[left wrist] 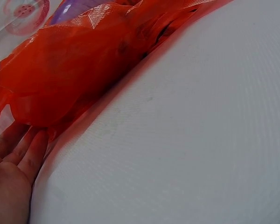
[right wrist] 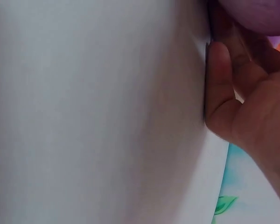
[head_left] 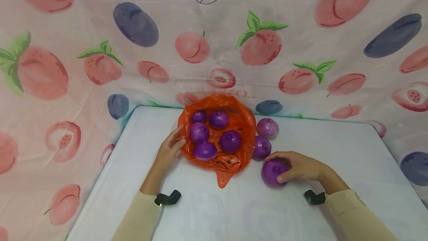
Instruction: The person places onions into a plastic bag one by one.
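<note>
An orange plastic bag (head_left: 248, 122) lies spread open on the table, with several purple onions inside, among them an onion (head_left: 230, 141) on its right side. My left hand (head_left: 168, 151) touches the bag's left edge, its fingers extended. From the left wrist view, the fingertips (left wrist: 35, 144) lie against the underside of the orange film. To the right of the bag my right hand (head_left: 301, 165) grips a purple onion (head_left: 271, 172), thumb on its near side and fingers behind. That onion (right wrist: 261, 14) is only partly visible in the right wrist view.
Two more onions sit against the bag's right side: a paler onion (head_left: 267, 128) at the back and a darker onion (head_left: 262, 147) in front of it. A fruit-printed cloth (head_left: 214, 18) hangs behind the white table (head_left: 214, 218). Each wrist carries a black device.
</note>
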A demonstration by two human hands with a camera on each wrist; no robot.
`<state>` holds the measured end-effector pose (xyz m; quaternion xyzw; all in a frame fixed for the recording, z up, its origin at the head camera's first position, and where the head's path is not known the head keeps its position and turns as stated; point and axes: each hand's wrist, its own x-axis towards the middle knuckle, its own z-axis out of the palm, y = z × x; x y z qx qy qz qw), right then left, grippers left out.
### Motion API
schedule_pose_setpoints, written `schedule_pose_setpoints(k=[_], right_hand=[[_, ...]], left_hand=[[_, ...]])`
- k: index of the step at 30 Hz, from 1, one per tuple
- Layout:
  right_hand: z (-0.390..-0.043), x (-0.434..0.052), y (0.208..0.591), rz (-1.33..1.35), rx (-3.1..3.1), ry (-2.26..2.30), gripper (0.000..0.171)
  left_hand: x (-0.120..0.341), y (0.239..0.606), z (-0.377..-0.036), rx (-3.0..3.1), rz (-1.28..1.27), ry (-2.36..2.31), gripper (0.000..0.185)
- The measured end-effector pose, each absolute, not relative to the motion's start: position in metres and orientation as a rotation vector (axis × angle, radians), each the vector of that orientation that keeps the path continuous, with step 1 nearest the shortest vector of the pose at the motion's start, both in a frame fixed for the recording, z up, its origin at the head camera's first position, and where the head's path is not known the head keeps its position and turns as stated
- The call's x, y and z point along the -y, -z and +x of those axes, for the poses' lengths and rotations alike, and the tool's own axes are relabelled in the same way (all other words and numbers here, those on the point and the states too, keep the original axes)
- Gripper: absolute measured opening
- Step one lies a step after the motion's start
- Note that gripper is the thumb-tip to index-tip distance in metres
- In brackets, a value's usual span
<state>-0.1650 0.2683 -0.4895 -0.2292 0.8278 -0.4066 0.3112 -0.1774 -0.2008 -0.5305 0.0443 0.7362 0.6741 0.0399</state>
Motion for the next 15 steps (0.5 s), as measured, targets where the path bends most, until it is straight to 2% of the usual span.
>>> schedule_pose_setpoints(k=[7,15], right_hand=[[-0.159,-0.26,0.483,-0.561,-2.204,1.124,0.059],[-0.155,-0.249,0.472,-0.597,-2.168,1.199,0.053]], left_hand=[[0.201,0.531,-0.178,-2.24,0.145,-2.085,0.054],[0.201,0.531,-0.177,-2.239,0.126,-2.08,0.053]])
